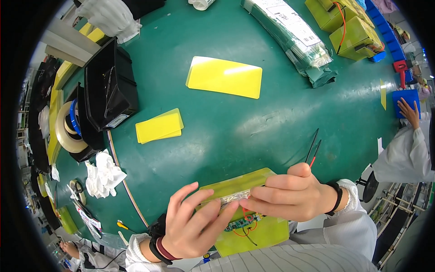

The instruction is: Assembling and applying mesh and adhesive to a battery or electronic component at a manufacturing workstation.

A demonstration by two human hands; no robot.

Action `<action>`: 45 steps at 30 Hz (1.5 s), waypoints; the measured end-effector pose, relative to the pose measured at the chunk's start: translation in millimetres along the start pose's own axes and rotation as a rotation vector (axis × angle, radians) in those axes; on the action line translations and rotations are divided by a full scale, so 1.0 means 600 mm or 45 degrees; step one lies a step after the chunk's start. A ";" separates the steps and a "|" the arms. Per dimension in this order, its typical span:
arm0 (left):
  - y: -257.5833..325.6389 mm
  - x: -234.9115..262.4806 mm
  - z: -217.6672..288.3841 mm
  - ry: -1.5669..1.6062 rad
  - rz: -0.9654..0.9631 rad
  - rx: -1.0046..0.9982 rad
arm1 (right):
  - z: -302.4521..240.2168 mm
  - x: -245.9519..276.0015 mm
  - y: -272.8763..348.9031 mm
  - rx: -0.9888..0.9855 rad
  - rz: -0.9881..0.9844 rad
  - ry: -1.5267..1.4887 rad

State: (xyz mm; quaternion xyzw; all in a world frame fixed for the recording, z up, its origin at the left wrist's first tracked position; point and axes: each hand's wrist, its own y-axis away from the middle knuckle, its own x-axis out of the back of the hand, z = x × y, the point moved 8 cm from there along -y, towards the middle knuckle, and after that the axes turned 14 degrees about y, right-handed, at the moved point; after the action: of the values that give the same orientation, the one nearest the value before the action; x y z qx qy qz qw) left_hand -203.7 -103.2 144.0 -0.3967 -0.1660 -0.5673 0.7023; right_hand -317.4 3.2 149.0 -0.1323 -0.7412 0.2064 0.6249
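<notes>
Close to my body is a yellow-wrapped battery pack [260,238], with a green circuit board [241,223] and thin red and black wires along its side. A shiny, crinkled silvery strip [235,196] lies across the pack above the board. My left hand [192,222] pinches the strip's left end between thumb and forefinger, its other fingers loosely spread. With curled fingers, my right hand [290,195] grips the right end, partly hiding it. Just beyond the right hand, two wire leads [312,147], black and red-black, stick out over the green table.
Flat yellow sheets [224,77] and smaller yellow sheets [158,126] lie ahead. Left stand a black bin [111,86], a tape roll [68,129] and crumpled white gloves [104,174]. A wrapped bundle [290,36] and yellow battery packs [358,36] are far right; a co-worker's hand [409,113] rests at right.
</notes>
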 end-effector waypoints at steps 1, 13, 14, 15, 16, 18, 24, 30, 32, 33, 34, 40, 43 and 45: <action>0.002 -0.003 0.003 -0.001 0.000 0.001 | -0.003 -0.002 0.001 0.000 0.000 -0.001; 0.020 -0.027 0.041 -0.515 -0.093 -0.243 | -0.019 -0.006 -0.003 0.019 -0.013 0.092; 0.022 -0.027 0.044 -0.517 -0.093 -0.244 | -0.020 -0.006 -0.002 0.024 -0.005 0.108; 0.025 -0.030 0.047 -0.563 -0.108 -0.236 | -0.021 -0.005 -0.002 0.029 0.004 0.125; 0.027 -0.033 0.049 -0.606 -0.123 -0.230 | -0.022 -0.004 -0.002 0.028 0.003 0.127; 0.025 -0.033 0.048 -0.584 -0.144 -0.257 | -0.019 -0.003 -0.003 -0.020 -0.015 0.094; 0.017 -0.033 0.052 -0.570 -0.216 -0.277 | -0.013 -0.003 -0.002 -0.042 -0.013 0.021; 0.009 -0.038 0.056 -0.588 -0.326 -0.358 | -0.017 0.014 0.007 0.000 0.194 0.163; 0.006 -0.039 0.055 -0.581 -0.347 -0.368 | -0.016 0.012 0.008 0.002 0.190 0.173; 0.006 -0.040 0.055 -0.581 -0.357 -0.369 | -0.016 0.011 0.008 0.006 0.189 0.182; 0.006 -0.039 0.055 -0.584 -0.365 -0.369 | -0.016 0.012 0.007 0.007 0.189 0.180; 0.003 -0.037 0.051 -0.520 -0.360 -0.327 | -0.008 0.030 0.003 0.006 0.175 0.184; -0.001 -0.038 0.046 -0.497 -0.413 -0.319 | 0.038 0.029 0.001 -0.377 0.089 0.006; 0.005 -0.044 0.051 -0.515 -0.406 -0.298 | 0.060 0.006 0.003 -0.608 0.045 -0.263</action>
State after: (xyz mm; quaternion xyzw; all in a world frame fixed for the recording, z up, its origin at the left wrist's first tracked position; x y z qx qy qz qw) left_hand -201.9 -62.8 144.3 -0.5492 -0.2962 -0.5952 0.5064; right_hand -353.5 1.4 146.2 -0.2672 -0.8263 0.0486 0.4933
